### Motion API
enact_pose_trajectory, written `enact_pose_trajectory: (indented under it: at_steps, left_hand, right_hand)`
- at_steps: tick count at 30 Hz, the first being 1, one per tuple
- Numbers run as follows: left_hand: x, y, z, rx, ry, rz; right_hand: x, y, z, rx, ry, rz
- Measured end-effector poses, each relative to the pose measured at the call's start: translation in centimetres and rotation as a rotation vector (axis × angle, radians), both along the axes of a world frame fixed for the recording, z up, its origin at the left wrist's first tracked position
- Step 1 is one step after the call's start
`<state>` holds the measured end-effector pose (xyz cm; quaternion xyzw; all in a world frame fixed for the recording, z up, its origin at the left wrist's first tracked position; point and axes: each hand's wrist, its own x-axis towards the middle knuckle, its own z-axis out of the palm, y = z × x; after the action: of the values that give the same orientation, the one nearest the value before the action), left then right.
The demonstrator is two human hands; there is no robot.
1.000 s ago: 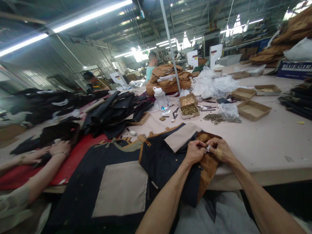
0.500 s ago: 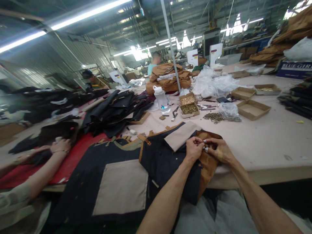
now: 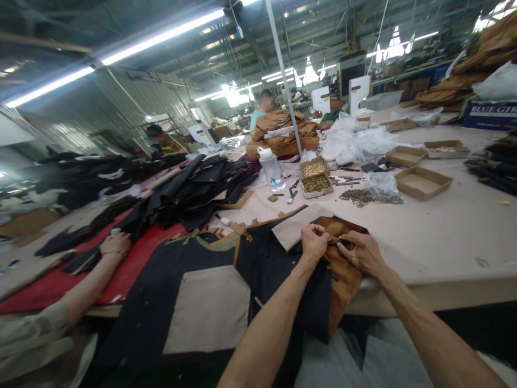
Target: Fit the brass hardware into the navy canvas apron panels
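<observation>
A dark garment point(image 3: 278, 269) with brown lining point(image 3: 343, 288) lies over the table's front edge, one part folded back. My left hand point(image 3: 314, 243) pinches the edge of the brown fabric. Just to its right, my right hand point(image 3: 361, 252) has its fingers closed on the same brown fabric; white coverings show on some fingertips. Whether a small piece is also between the fingers, I cannot make out. Beside my left hand lies a beige flap point(image 3: 297, 229), and a beige patch pocket point(image 3: 210, 310) sits on the garment's spread part.
Beyond the garment stand boxes of small brass fittings point(image 3: 317, 183), a heap of metal pieces point(image 3: 357, 196), an open cardboard box point(image 3: 423, 183) and a water bottle point(image 3: 271, 170). Dark cloth pieces point(image 3: 194, 186) are piled left. A co-worker's hand point(image 3: 116, 243) rests over red cloth point(image 3: 141, 269).
My hands have drawn slightly apart, and a thin stretch of brown fabric now shows between them. More brown lining is exposed. The co-worker's dark cloth has shifted, and only one hand remains visible.
</observation>
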<state>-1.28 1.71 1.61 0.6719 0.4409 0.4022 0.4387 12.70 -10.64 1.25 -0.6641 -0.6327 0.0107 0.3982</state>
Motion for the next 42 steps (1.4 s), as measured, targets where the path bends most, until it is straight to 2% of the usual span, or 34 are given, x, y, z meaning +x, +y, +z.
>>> enact_pose_trajectory:
  at_steps: [4,10,14,19,23,27,31,35,42]
  left_hand:
    - [-0.2,0.2,0.1,0.031,0.107,0.024]
    - [-0.9,0.6,0.4,0.052,0.335,-0.142]
    - [-1.2,0.1,1.4,0.103,0.440,-0.220]
    - [-1.5,-0.6,3.0,0.193,0.513,-0.254]
    - [-1.2,-0.3,3.9,0.217,0.588,-0.258]
    - [-0.7,0.4,4.0,0.194,0.619,-0.248]
    - [-1.0,0.6,3.7,0.136,0.546,-0.362]
    - [-1.6,0.2,3.6,0.252,0.529,-0.432]
    - [-1.3,-0.2,4.4,0.345,0.633,-0.388]
  right_hand:
    - [-0.5,-0.1,0.2,-0.057,-0.084,-0.044]
    - [-0.9,-0.2,0.1,-0.113,-0.123,-0.090]
    - [-0.6,0.0,-0.1,-0.166,-0.104,-0.087]
    - [-0.4,0.8,-0.4,-0.253,-0.150,-0.116]
    - [-0.4,1.0,-0.3,-0.272,-0.153,-0.114]
    - [-0.5,0.7,-0.1,-0.256,-0.098,-0.102]
    - [-0.5,0.6,-0.1,-0.230,-0.050,-0.116]
    - [-0.5,1.0,-0.2,-0.245,-0.063,-0.125]
    - [-0.8,0.8,-0.1,-0.233,-0.069,-0.148]
